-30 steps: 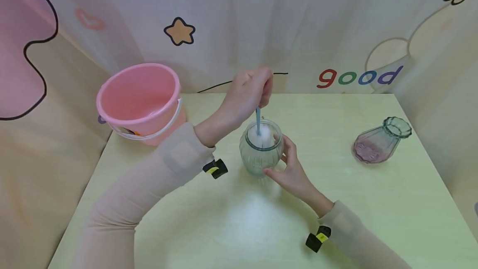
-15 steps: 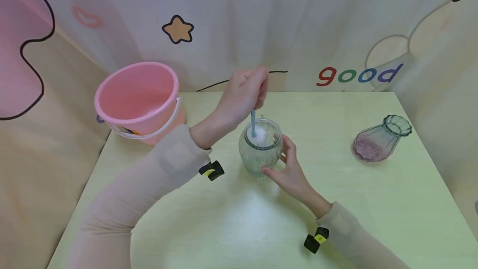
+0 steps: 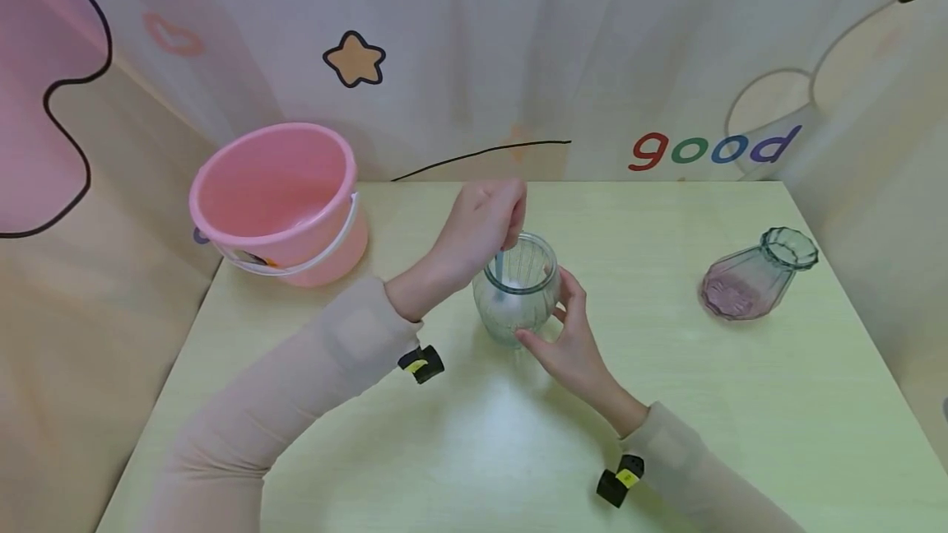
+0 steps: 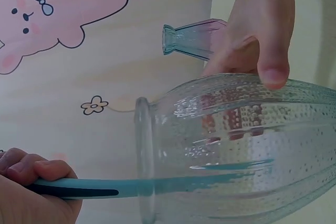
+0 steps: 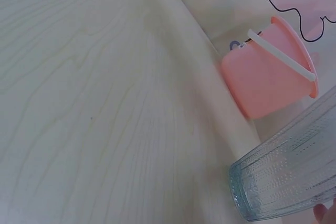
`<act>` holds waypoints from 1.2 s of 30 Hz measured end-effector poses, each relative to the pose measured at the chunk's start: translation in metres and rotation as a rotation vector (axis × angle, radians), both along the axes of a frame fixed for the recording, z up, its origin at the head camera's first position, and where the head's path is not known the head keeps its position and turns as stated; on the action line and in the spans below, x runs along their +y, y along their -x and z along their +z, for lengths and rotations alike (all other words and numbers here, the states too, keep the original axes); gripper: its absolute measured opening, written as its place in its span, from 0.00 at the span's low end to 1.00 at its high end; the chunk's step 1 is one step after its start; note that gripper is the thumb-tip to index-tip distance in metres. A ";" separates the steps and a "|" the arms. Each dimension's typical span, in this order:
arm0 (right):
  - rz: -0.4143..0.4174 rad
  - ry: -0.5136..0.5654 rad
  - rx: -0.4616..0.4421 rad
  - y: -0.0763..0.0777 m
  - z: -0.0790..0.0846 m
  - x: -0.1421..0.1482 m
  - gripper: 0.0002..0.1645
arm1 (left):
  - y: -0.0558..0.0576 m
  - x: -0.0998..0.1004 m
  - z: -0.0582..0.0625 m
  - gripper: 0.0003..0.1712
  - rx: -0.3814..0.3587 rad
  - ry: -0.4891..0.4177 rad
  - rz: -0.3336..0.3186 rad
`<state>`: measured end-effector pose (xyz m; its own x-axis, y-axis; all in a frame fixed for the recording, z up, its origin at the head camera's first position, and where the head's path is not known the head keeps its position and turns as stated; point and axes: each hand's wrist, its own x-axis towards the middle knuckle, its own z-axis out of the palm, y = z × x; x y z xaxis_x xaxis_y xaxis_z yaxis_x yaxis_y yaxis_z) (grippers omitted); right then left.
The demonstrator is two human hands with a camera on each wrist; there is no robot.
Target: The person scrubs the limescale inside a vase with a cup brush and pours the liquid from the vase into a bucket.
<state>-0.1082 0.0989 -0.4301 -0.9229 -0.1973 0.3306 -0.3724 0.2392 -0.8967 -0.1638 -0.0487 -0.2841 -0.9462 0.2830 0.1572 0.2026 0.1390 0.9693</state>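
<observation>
Left hand (image 3: 485,220) grips blue handle (image 4: 126,188), lower end inside glass jar (image 3: 507,307); right hand (image 3: 573,352) curls round jar (bucket (image 3: 274,187), vase (image 3: 759,282) well clear, near opposite edges of table (image 3: 415,451)).

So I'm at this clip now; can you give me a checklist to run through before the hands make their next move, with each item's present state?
1. Left hand grips the blue handle: ok.
2. Handle reaches in through the open top of the glass jar: ok.
3. Right hand holds the jar's side, thumb and fingers around it: ok.
4. Jar upright on the table: ok.
5. Handle's lower end touching the jar's bottom: cannot tell; the ribbed glass blurs it.
6. Purple-based vase and pink bucket apart from the jar: ok.
</observation>
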 end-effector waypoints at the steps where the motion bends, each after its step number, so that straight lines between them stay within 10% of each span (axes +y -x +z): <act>1: -0.008 0.003 0.003 0.000 -0.001 -0.001 0.53 | 0.000 0.000 -0.002 0.20 -0.007 0.005 0.004; 15: -0.032 -0.005 -0.021 -0.004 0.002 -0.005 0.54 | 0.000 0.007 -0.022 0.21 -0.083 0.031 -0.006; 36: 0.462 -0.209 -0.191 0.039 0.032 0.039 0.62 | -0.006 0.006 0.017 0.18 -0.023 -0.020 -0.093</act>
